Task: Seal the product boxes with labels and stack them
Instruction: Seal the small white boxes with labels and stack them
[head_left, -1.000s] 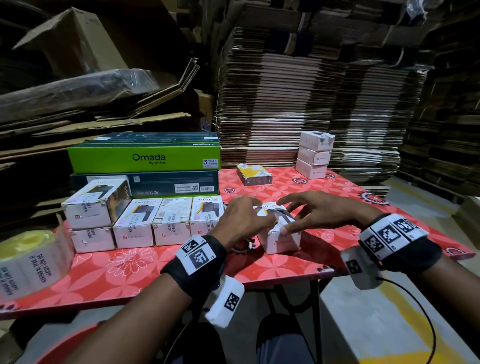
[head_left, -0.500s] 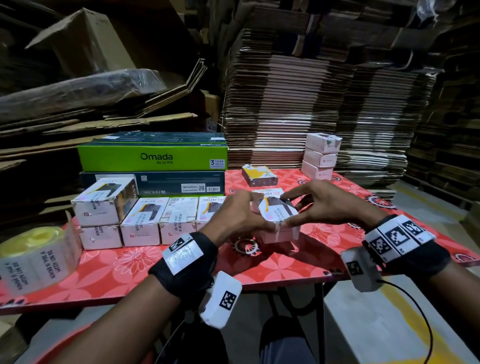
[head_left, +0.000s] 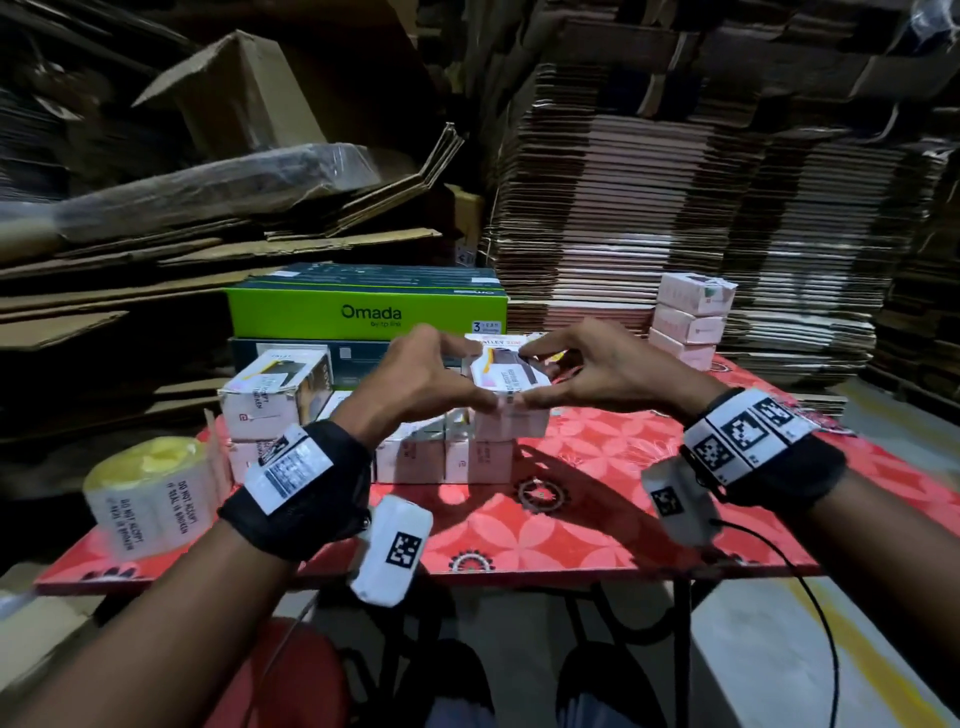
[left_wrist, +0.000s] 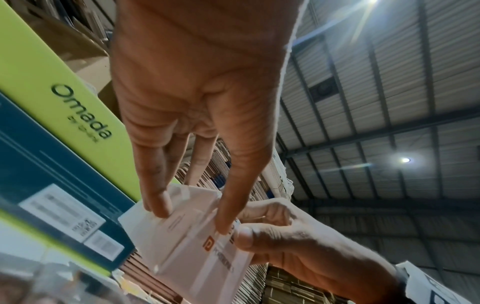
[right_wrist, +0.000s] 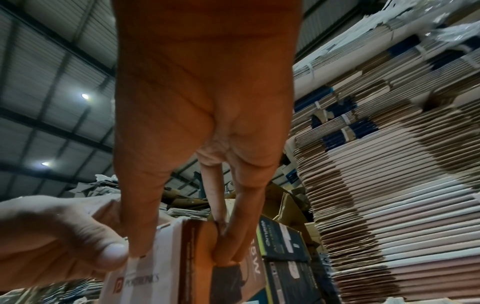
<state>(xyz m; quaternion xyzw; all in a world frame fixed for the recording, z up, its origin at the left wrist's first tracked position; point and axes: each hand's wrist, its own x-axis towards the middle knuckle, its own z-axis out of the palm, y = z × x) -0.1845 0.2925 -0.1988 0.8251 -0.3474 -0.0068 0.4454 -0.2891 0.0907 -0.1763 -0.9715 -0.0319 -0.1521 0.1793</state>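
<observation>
Here, a small white cardboard product box (head_left: 511, 387) is held between the left hand (head_left: 415, 384) and the right hand (head_left: 597, 379), pinched by curled fingers, apparently just above the row of similar boxes (head_left: 441, 457) on the red patterned table (head_left: 623, 499).

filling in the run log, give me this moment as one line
step: seal and stack | left hand: holds small box | right hand: holds same box | box: off red table, label over edge | label roll: table's left
</observation>
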